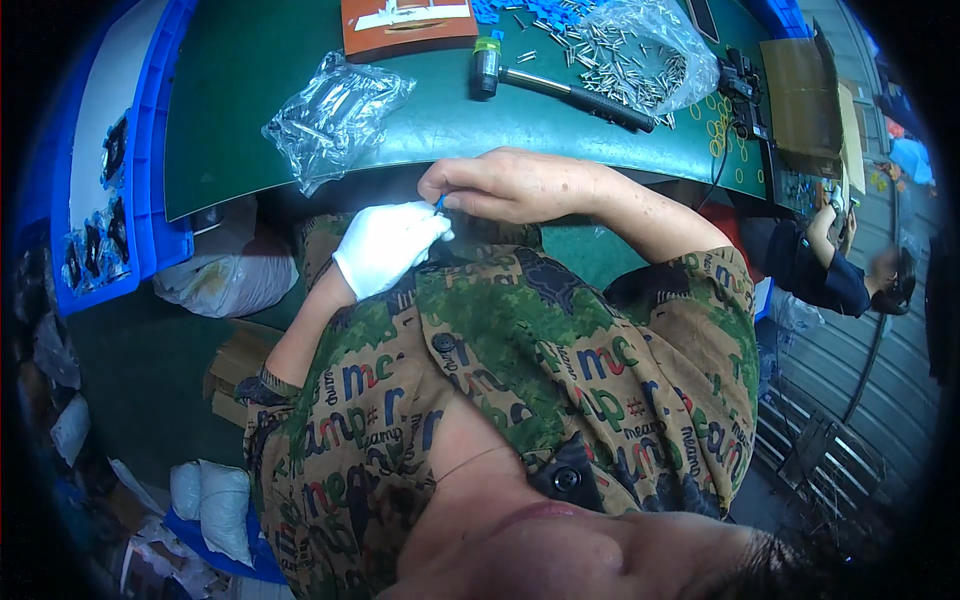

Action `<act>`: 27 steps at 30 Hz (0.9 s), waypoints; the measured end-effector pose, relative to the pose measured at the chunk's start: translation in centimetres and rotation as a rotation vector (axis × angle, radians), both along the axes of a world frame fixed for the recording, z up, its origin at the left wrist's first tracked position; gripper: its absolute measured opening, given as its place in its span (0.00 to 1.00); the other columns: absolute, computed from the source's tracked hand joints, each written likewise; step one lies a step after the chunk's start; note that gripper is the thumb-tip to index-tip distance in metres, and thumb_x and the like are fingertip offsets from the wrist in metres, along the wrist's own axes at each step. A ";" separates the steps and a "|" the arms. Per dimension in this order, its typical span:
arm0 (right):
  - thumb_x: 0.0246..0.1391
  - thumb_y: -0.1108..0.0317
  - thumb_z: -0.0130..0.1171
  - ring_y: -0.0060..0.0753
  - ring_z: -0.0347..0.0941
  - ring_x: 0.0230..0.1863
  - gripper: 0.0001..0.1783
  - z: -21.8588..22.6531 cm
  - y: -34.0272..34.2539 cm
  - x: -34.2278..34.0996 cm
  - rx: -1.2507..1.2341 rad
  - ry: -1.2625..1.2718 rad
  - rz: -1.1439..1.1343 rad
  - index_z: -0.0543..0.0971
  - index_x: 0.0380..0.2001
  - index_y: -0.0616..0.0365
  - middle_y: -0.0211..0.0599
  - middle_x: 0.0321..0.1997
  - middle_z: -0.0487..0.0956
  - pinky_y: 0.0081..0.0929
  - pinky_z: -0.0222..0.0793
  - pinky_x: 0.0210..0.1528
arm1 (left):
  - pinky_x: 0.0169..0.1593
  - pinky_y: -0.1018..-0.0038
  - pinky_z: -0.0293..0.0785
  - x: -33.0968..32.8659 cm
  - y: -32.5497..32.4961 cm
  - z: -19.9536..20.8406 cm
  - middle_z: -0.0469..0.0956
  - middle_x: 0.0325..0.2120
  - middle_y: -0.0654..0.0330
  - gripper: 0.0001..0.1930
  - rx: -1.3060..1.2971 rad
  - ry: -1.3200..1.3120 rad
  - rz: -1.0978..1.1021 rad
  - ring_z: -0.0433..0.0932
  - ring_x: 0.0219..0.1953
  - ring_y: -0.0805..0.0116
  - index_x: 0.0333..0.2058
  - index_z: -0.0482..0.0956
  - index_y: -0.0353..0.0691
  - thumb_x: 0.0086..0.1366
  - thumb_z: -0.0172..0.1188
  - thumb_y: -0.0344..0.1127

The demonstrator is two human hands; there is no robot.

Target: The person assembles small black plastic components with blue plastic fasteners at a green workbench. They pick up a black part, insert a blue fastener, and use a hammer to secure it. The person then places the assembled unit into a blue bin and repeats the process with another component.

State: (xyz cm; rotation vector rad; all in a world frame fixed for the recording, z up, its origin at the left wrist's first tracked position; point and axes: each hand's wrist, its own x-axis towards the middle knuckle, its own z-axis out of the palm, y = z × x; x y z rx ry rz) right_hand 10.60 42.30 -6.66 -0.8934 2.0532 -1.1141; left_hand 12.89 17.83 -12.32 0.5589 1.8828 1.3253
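Close in front of my body, at the near edge of the green table, my two hands meet. My left hand wears a white glove, its fingers closed; what lies inside them is hidden. A small blue piece shows between the fingertips of both hands. My bare right hand pinches it between thumb and forefinger. Beyond the hands lies a mallet with a black and yellow-green head. Metal pins lie heaped beside it, partly on a clear plastic bag, near several small blue plastic pieces.
A crumpled clear bag lies on the table's left part, an orange-brown box behind it. Yellow rings are scattered at the right. A blue crate with dark parts stands left. Another person works at far right, by a cardboard box.
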 end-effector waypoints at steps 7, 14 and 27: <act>0.71 0.64 0.48 0.46 0.79 0.50 0.14 0.2 -0.4 0.2 0.052 -0.043 0.019 0.72 0.55 0.55 0.43 0.49 0.80 0.41 0.74 0.53 | 0.31 0.71 0.74 0.3 -0.2 -0.7 0.81 0.24 0.59 0.14 0.016 0.015 -0.013 0.78 0.24 0.70 0.40 0.85 0.37 0.73 0.56 0.41; 0.71 0.64 0.48 0.48 0.79 0.49 0.13 0.5 -0.8 0.7 0.133 -0.046 0.030 0.73 0.53 0.56 0.44 0.46 0.81 0.41 0.74 0.52 | 0.30 0.71 0.74 0.6 0.3 -1.0 0.79 0.21 0.61 0.14 0.022 0.024 -0.017 0.78 0.23 0.72 0.37 0.85 0.36 0.73 0.57 0.42; 0.71 0.64 0.49 0.33 0.78 0.39 0.15 -3.0 -0.9 1.2 -0.067 0.038 -0.014 0.71 0.55 0.58 0.39 0.41 0.80 0.31 0.74 0.43 | 0.32 0.77 0.73 1.4 0.3 -1.3 0.81 0.24 0.62 0.15 0.040 -0.259 0.105 0.77 0.25 0.77 0.39 0.84 0.32 0.73 0.57 0.40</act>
